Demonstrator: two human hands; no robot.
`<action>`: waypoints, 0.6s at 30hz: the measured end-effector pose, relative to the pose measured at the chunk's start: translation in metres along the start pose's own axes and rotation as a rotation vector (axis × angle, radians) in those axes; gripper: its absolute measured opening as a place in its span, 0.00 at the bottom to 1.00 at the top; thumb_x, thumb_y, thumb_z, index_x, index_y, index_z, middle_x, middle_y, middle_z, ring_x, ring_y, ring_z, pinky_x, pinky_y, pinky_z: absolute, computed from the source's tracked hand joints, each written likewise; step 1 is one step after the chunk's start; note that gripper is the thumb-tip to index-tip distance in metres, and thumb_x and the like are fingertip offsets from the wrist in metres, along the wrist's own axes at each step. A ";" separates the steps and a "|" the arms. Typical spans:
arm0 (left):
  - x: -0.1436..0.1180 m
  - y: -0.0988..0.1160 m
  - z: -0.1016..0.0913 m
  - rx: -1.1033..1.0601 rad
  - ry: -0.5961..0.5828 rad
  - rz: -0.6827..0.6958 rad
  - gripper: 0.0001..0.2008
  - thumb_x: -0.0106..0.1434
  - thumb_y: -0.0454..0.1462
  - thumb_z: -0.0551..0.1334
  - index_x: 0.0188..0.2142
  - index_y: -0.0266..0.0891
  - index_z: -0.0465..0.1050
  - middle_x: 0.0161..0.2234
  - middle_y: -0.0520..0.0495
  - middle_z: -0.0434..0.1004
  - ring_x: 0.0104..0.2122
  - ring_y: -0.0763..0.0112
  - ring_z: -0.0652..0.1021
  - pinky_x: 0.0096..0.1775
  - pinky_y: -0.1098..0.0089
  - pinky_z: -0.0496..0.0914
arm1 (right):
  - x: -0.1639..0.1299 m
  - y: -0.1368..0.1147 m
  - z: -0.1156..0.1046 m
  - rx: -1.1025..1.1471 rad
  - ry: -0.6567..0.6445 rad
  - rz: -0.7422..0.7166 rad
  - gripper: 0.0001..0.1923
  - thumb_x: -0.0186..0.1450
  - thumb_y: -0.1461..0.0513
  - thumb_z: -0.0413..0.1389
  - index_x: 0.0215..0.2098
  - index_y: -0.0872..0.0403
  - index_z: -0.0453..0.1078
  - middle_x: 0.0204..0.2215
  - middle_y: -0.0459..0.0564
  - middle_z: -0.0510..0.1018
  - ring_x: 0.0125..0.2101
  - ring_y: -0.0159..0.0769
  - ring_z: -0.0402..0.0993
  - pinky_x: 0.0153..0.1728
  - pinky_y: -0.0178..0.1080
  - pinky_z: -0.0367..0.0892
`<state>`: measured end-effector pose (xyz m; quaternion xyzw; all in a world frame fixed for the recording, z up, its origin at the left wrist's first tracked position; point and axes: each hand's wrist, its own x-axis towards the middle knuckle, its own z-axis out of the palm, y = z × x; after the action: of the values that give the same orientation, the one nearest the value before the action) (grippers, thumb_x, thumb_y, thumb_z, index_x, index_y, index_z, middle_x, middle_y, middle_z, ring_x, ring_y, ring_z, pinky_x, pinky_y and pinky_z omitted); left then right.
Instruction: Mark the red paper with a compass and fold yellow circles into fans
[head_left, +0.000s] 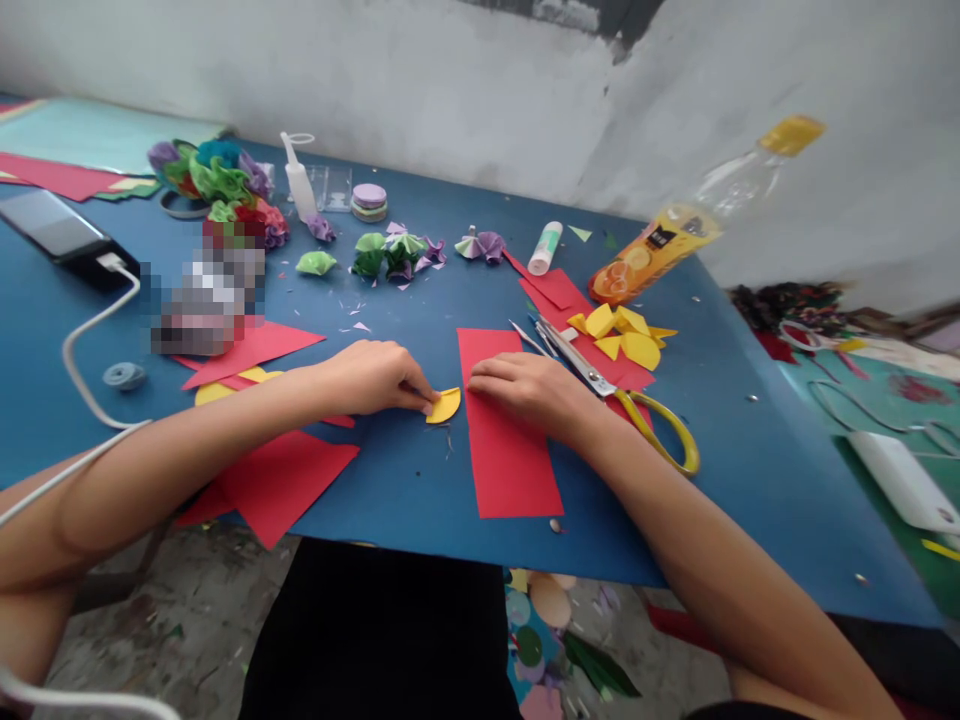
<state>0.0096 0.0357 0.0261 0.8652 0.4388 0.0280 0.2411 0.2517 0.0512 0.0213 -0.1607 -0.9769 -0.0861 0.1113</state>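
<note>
Left hand: fingers curled, tips pinching the left edge of a yellow paper piece; palm down, low over the desk.
Right hand: lying flat, fingers stretched leftward, pressing on the upper part of a red paper strip; nothing gripped.
Yellow paper piece: half-round, flat on the blue desk, between the two hands, just beside the strip's left edge; whether it touches the strip I cannot tell.
Red paper strip: long rectangle, running from the middle of the desk toward the near edge.
Scissors: yellow handles, blades apart, lying just right of the right hand, partly on red paper scraps.
Yellow cut pieces: small heap beyond the scissors, on the red scraps.
Bottle: clear plastic, yellow cap, orange label, tipped on its side at the far right of the desk.
Glue stick: white, lying near the bottle.
Folded paper flowers: green and purple, scattered across the far middle; a bigger colourful bunch at far left.
Glue bottle: white, thin nozzle, upright beside the bunch.
Phone: dark, far left, white cable plugged in.
Red sheets: under and beside the left forearm, one overhanging the near edge.
</note>
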 end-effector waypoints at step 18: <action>-0.007 0.009 -0.003 0.101 0.022 0.015 0.14 0.57 0.49 0.63 0.41 0.52 0.78 0.24 0.52 0.78 0.20 0.74 0.69 0.22 0.74 0.51 | 0.002 -0.005 0.002 0.234 0.078 0.075 0.11 0.66 0.63 0.51 0.34 0.56 0.75 0.34 0.53 0.79 0.33 0.36 0.74 0.36 0.39 0.70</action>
<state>0.0114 0.0270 0.0339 0.8792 0.4355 0.0171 0.1923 0.2474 0.0472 0.0191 -0.1794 -0.9686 0.0263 0.1703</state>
